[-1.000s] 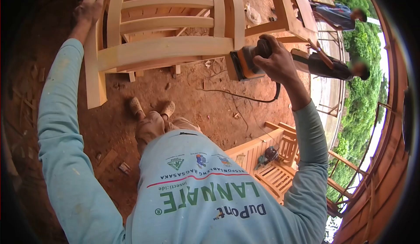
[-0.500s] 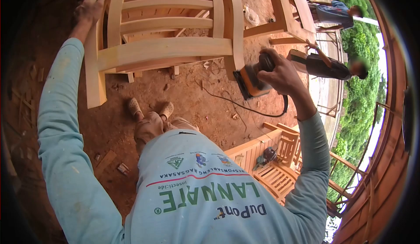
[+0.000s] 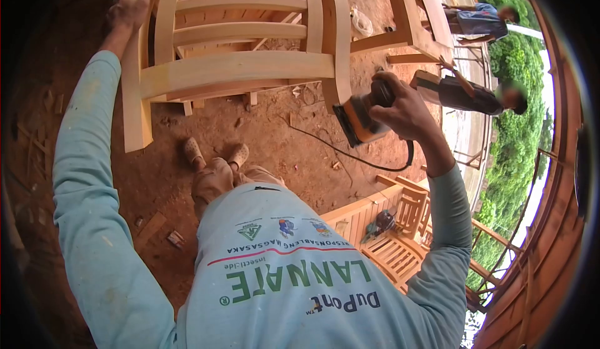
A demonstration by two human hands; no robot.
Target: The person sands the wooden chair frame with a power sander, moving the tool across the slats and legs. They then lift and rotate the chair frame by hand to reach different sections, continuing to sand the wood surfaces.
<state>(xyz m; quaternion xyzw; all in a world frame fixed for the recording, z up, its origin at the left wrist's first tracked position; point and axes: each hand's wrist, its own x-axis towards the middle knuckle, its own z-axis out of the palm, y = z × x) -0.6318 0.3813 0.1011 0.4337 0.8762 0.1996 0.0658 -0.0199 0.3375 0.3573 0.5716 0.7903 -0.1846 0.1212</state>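
Observation:
A pale wooden chair frame [image 3: 237,72] with curved slats fills the top of the head view, its post ends turned toward me. My left hand [image 3: 129,11] is closed over the outer left post near the top. In my right hand [image 3: 403,106] is an orange and black electric sander [image 3: 361,121], gripped by its rounded top. The sander's flat pad faces the lower end of the frame's right post, right beside it. From the sander a black cord [image 3: 350,156] loops down and back to the left.
Reddish dirt ground [image 3: 275,136] with wood scraps lies underfoot. At the lower right stands a slatted wooden bench [image 3: 394,258] with a power tool [image 3: 381,222] on it. Another wooden frame [image 3: 400,30] is at upper right, with two people [image 3: 469,92] beyond it.
The sander and my right hand have shifted very slightly, and the chair frame sits a touch farther right in view. Both holds are the same.

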